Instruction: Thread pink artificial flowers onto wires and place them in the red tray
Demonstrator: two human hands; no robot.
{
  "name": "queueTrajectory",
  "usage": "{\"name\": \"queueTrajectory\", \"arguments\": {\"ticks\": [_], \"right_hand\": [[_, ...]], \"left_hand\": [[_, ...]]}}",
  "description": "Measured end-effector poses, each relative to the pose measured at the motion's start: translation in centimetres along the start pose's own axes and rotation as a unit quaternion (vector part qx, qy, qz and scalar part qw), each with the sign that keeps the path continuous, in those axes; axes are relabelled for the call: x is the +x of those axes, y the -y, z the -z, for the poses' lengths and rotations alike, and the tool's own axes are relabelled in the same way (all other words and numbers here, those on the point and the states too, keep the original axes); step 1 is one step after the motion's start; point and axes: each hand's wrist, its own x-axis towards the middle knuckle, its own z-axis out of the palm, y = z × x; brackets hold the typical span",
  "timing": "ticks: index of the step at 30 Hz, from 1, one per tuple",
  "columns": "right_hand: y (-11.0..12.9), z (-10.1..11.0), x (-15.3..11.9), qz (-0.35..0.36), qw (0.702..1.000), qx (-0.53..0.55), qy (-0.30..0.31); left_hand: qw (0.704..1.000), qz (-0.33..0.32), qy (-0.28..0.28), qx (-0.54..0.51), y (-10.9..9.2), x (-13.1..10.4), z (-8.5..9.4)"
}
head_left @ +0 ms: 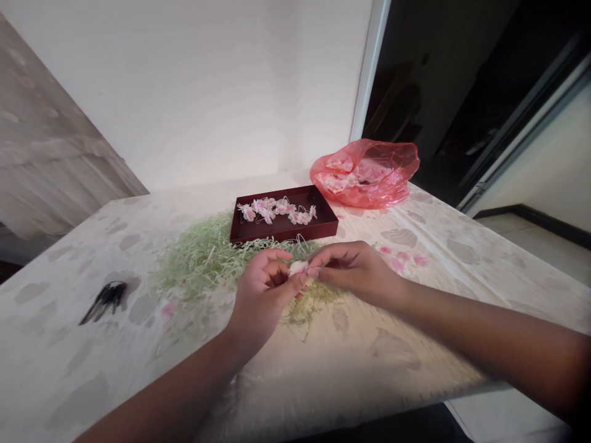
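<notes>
A small pale pink flower (298, 268) is pinched between my two hands, over the front of a pile of green shredded strands (203, 258). My left hand (268, 286) holds it from the left, with the thumb and fingers closed on it. From the right, my right hand (355, 271) pinches its edge between thumb and fingertips. Just beyond my hands stands a dark red open box (286, 232), with several pink and white flowers (277, 210) on thin wire lying inside.
Behind the box to the right lies a red plastic bag (369, 175) with flowers inside. Loose pink petals (402, 259) lie right of my right hand. Black keys (107, 298) rest on the patterned tablecloth (69, 363) at the left.
</notes>
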Motion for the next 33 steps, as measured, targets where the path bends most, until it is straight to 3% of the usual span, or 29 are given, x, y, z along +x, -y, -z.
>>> {"name": "queueTrajectory", "arguments": {"ticks": [6,14,22,28,33], "right_hand": [[-0.2,0.2,0.0,-0.009,0.998,-0.01,-0.057],[0.5,0.1,0.0,0.033,0.996,0.088,0.003],[-0.4,-0.2,-0.2,-0.008,0.999,-0.021,-0.042],[-0.8,-0.2,-0.3,0.011,0.993,-0.103,-0.052],[-1.2,-0.1,-0.3,0.007,0.994,-0.099,-0.051]], "left_hand": [[1.0,-0.005,-0.009,-0.014,0.2,0.1,-0.1],[0.999,-0.02,-0.015,-0.02,0.2,0.1,-0.2],[1.0,-0.012,-0.009,-0.009,0.4,0.0,-0.1],[1.0,-0.004,0.0,-0.003,0.7,-0.1,-0.1],[0.999,-0.028,-0.021,0.042,1.0,-0.3,-0.2]]}}
